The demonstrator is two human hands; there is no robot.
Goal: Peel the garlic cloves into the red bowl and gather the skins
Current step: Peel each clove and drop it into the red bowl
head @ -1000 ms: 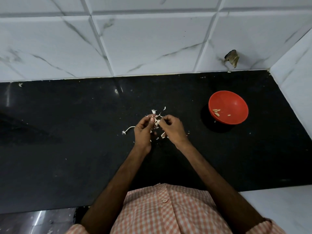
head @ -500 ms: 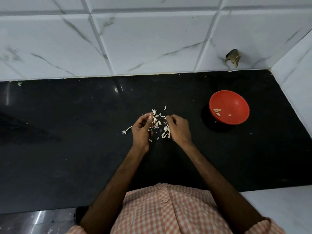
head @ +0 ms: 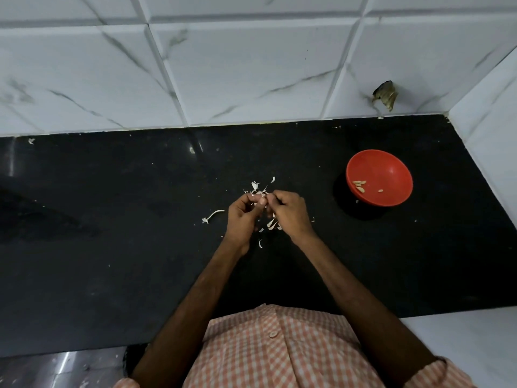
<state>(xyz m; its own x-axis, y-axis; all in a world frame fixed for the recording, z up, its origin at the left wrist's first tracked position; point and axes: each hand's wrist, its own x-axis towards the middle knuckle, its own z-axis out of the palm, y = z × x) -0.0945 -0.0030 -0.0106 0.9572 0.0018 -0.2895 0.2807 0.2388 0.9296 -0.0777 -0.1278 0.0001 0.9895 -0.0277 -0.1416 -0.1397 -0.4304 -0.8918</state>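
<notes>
- Looking down from the head camera: the left hand (head: 242, 219) and right hand (head: 292, 217) meet over the black table (head: 112, 233), fingers (head: 279, 196) of both curled, pinching a mostly hidden garlic clove (head: 260, 198).
- Pale skins (head: 272, 224) lie scattered under and just beyond the hands.
- A red bowl (head: 391, 166) sits well to the right, holding a few peeled cloves (head: 359, 184).

Left hand (head: 242, 217) and right hand (head: 291, 214) pinch a small white garlic piece (head: 259, 194). Papery white skins (head: 272, 224) lie on the black stone counter (head: 112, 191) under the grip. Curved white stem (head: 213, 215) just left; round red plastic bowl (head: 391, 169) well right, peeled cloves (head: 359, 185) inside.
</notes>
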